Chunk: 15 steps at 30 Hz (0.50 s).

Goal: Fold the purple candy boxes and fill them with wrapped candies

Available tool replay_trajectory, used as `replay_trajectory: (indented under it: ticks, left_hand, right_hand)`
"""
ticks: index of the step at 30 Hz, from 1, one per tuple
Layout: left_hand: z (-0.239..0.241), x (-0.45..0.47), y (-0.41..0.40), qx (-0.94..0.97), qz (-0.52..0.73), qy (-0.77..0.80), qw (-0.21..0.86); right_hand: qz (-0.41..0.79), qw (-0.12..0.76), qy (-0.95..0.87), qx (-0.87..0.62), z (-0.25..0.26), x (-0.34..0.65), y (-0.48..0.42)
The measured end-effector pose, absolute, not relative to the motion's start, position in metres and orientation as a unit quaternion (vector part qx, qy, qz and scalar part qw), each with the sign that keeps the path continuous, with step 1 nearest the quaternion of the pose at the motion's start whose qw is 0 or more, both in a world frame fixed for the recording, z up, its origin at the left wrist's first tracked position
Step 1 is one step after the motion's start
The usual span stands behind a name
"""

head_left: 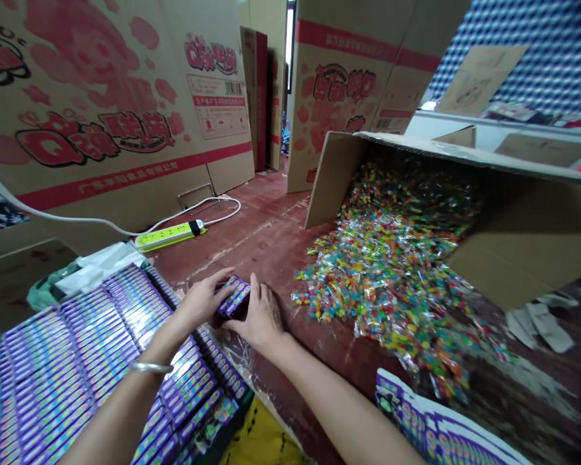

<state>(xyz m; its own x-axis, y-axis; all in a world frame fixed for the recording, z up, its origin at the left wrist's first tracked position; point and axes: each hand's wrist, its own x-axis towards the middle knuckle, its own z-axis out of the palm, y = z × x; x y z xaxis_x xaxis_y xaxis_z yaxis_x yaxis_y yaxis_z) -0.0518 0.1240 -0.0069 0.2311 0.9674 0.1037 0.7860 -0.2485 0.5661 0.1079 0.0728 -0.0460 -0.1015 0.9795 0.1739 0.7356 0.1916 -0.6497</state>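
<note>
My left hand (202,298) and my right hand (260,316) meet on a small purple candy box (234,296) on the red-brown table. Fingers of both hands curl round it, the left from the left side, the right from the near right side. The box stands at the far right end of rows of like purple boxes (87,349) packed tightly on edge. A bangle sits on my left wrist. To the right lies a heap of colourful wrapped candies (392,271), apart from my hands.
The candies spill from a large cardboard carton (523,213) lying on its side. Tall printed cartons (106,110) stand behind. A green power strip (169,236) with white cable lies at the back. Flat printed box blanks (436,429) lie at the near right.
</note>
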Motion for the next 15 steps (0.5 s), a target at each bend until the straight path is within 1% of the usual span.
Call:
replay_trajectory:
  ticks: [2,4,6,7,10,12,15]
  left_hand:
    - [-0.004,-0.041,0.112,0.744,0.267,0.588,0.174]
    - [-0.004,-0.019,0.088,0.728,0.339,0.580,0.135]
    - [-0.010,0.013,0.054,0.752,0.385,0.517,0.139]
    - [-0.015,0.032,0.035,0.785,0.373,0.465,0.172]
    - [-0.034,0.092,-0.021,0.854,0.277,0.345,0.275]
    - [-0.048,0.125,-0.049,0.872,0.219,0.319,0.301]
    - [-0.062,0.153,-0.070,0.887,0.150,0.316,0.301]
  right_hand:
    - [0.186,0.298,-0.725,-0.592,-0.034,0.132,0.061]
    - [0.149,0.299,-0.741,-0.582,-0.018,0.173,0.040]
    - [0.125,0.273,-0.738,-0.604,-0.003,0.225,0.013]
    - [0.117,0.261,-0.728,-0.623,0.002,0.252,-0.002]
    - [0.092,0.219,-0.699,-0.675,0.007,0.322,-0.044]
    - [0.086,0.187,-0.690,-0.693,0.000,0.352,-0.068]
    - [0.077,0.138,-0.692,-0.705,-0.017,0.367,-0.094]
